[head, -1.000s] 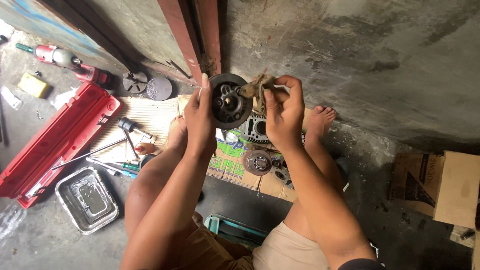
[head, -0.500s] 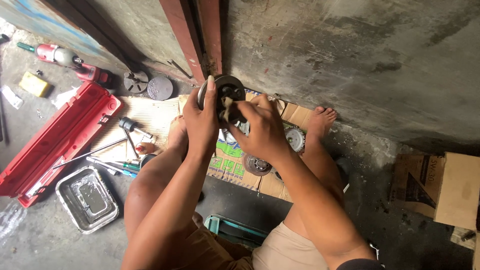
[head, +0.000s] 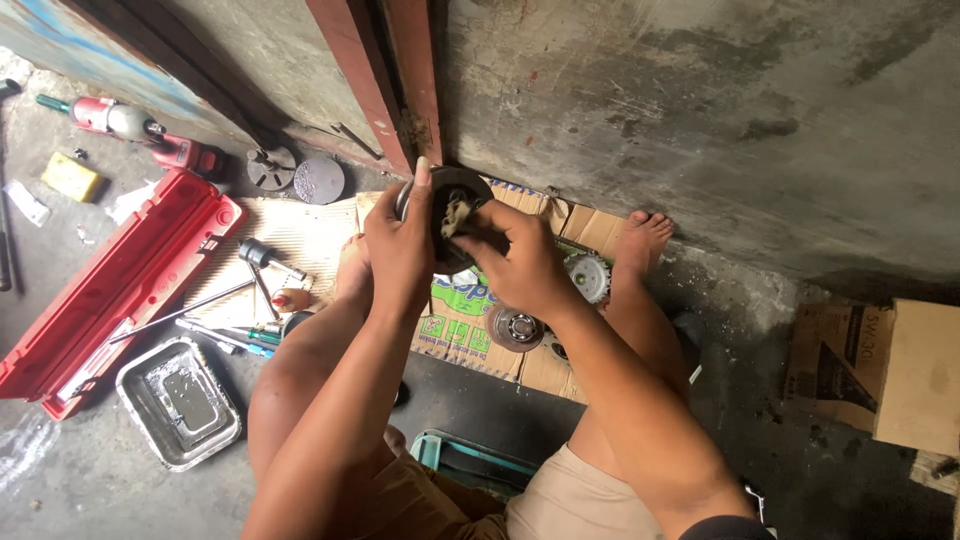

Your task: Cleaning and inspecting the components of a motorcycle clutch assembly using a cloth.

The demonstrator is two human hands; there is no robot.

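Dark, greasy metal: round drum-shaped part (head: pixel 452 215) gripped upright by left hand (head: pixel 398 250), fingers curled round its rim. Touching its open face from the right, right hand (head: pixel 520 265) closed on a dirty rag (head: pixel 458 213) pressed into the hollow. Held above flattened cardboard (head: pixel 300 235) on the floor; beyond, concrete wall (head: pixel 700 110).

Bare arms and feet, brown shorts (head: pixel 400 500), beige shirt (head: pixel 570 500).
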